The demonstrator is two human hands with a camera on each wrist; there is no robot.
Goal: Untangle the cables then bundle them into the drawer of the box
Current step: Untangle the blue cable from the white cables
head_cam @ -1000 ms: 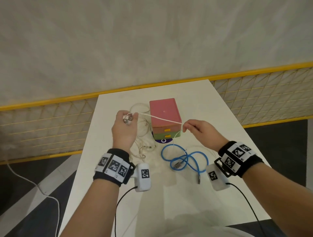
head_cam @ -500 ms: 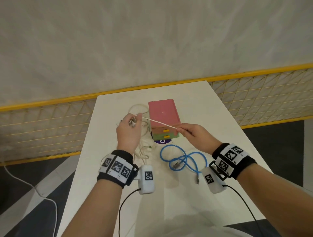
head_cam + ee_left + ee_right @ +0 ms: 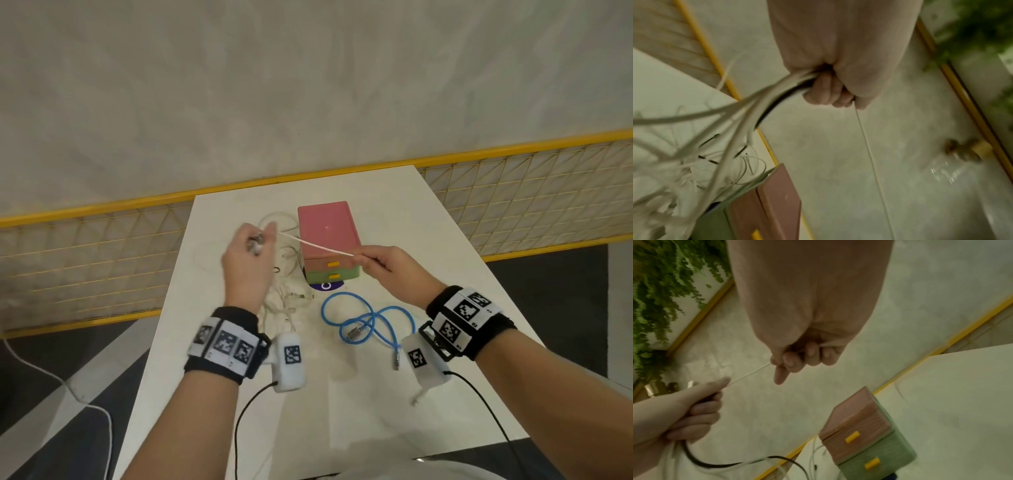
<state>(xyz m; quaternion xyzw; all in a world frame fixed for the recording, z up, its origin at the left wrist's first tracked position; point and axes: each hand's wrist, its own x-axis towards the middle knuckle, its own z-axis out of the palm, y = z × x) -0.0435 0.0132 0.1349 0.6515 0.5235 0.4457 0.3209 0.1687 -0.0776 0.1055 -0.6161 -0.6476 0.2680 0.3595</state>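
Note:
A thin white cable (image 3: 315, 246) runs taut between my two hands above the table. My left hand (image 3: 248, 260) grips a bundle of white cables (image 3: 756, 100) with a metal plug at its knuckles; loose white loops (image 3: 281, 298) hang from it to the table. My right hand (image 3: 380, 265) pinches the white cable (image 3: 750, 374) in front of the drawer box. The box (image 3: 329, 246) has a pink top, a pink drawer and a green drawer (image 3: 875, 457), both closed, with yellow handles. A blue cable (image 3: 370, 322) lies coiled on the table below my right hand.
The white table (image 3: 376, 404) is narrow, with a yellow mesh fence (image 3: 85, 260) past its far edge. A purple disc (image 3: 325, 286) sits under the box front. A white cord (image 3: 51, 380) lies on the floor at left. Green plants (image 3: 663, 280) hang beyond.
My right hand has slid left along the white cable, toward the box front. The taut stretch between my hands is shorter, and my left hand has shifted slightly.

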